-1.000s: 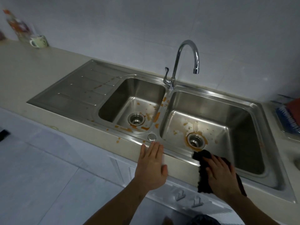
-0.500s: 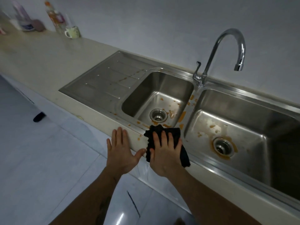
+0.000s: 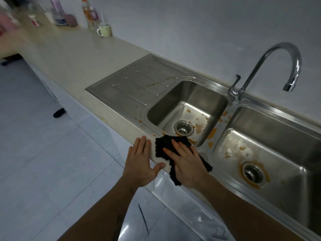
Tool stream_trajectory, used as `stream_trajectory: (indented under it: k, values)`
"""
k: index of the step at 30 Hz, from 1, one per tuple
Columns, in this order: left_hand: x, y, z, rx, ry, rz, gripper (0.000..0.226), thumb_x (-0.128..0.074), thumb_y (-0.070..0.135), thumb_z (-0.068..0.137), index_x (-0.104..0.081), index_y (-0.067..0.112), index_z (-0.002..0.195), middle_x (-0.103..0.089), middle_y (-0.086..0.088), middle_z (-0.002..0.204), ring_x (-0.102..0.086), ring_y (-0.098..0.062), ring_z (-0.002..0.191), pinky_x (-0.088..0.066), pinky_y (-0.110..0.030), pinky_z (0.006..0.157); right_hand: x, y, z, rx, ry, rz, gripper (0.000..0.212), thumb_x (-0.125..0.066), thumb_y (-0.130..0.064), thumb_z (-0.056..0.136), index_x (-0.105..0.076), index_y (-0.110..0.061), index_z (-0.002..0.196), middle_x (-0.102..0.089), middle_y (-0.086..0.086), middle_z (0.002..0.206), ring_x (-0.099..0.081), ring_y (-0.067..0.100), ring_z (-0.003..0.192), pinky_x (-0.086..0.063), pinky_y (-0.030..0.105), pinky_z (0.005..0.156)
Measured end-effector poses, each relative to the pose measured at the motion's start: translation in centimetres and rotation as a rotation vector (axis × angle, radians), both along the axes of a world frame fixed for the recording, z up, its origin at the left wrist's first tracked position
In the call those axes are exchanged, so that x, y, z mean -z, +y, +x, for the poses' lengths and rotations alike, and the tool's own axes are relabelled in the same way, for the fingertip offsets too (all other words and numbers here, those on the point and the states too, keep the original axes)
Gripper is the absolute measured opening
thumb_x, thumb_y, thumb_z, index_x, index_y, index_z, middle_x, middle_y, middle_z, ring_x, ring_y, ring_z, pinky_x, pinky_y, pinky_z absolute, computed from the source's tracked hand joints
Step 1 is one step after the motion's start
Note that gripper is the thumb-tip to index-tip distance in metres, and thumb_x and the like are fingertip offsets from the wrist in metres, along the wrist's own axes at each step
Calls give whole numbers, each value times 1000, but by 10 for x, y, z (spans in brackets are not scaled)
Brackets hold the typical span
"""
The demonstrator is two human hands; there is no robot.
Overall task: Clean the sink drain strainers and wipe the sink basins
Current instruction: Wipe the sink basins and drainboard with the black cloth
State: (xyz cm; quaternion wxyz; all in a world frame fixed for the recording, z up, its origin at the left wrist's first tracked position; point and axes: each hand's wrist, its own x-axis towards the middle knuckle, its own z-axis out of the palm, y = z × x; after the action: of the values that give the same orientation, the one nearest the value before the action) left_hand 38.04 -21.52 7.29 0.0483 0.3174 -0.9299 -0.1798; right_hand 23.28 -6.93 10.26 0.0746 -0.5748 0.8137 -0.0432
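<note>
A steel double sink is set in a beige counter. The small left basin point(image 3: 189, 94) has a round drain strainer point(image 3: 183, 127) and orange smears on its floor. The larger right basin point(image 3: 271, 136) has a strainer point(image 3: 254, 173) ringed with orange grime and pale residue behind it. My right hand point(image 3: 186, 160) presses flat on a black cloth point(image 3: 164, 146) lying on the sink's front rim below the left basin. My left hand point(image 3: 141, 162) rests flat on the counter edge just left of the cloth, fingers spread, holding nothing.
A curved chrome faucet point(image 3: 271, 66) stands behind the divider, its spout over the right basin. The ribbed drainboard point(image 3: 135, 84) lies left of the basins. A mug point(image 3: 104, 30) and several bottles point(image 3: 88, 13) stand at the far left of the counter. White tiled floor lies below.
My right hand slid the black cloth left along the front rim, from below the right basin to below the left basin. My left hand shifted left too. The view swung left.
</note>
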Motion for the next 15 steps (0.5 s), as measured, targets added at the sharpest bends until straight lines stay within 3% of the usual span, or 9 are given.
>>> stream_trajectory:
  k: [3,7,10,12,15]
  values:
    - [0,-8,4,27,2,6,106,-25,86,78,-5,21,159,3,0,168,7,-20,154,0,-42,123,2,-19,-1,-26,33,6,62,-40,-34,93,-25,-38,154,-20,4,164,-25,26,147,-18,49,120]
    - [-10,-11,5,45,-70,19,99,-36,76,85,-4,18,159,4,-2,168,7,-22,154,1,-45,124,2,29,-7,-12,-18,-29,58,-37,-28,95,-32,-36,152,-29,6,161,-32,27,146,-21,50,120]
    - [-27,5,-15,-49,32,57,86,-44,61,88,-19,15,156,-21,-7,163,-14,-27,151,-1,-48,124,-1,69,-9,65,-13,-22,57,-32,-34,95,-30,-39,152,-36,5,158,-32,24,146,-18,52,121]
    - [-36,27,-34,-37,150,34,80,-44,51,86,-26,12,153,-31,-8,158,-23,-26,148,-2,-47,124,1,83,-7,158,-26,10,59,-31,-38,97,-19,-41,155,-28,1,162,-23,20,150,-10,48,122]
    - [-33,59,-61,95,183,-28,75,-42,42,90,-24,9,155,-23,-11,163,-14,-25,152,1,-45,125,8,88,-18,284,-73,58,58,-24,-44,101,-7,-39,157,-8,-5,167,-6,15,153,-3,44,122]
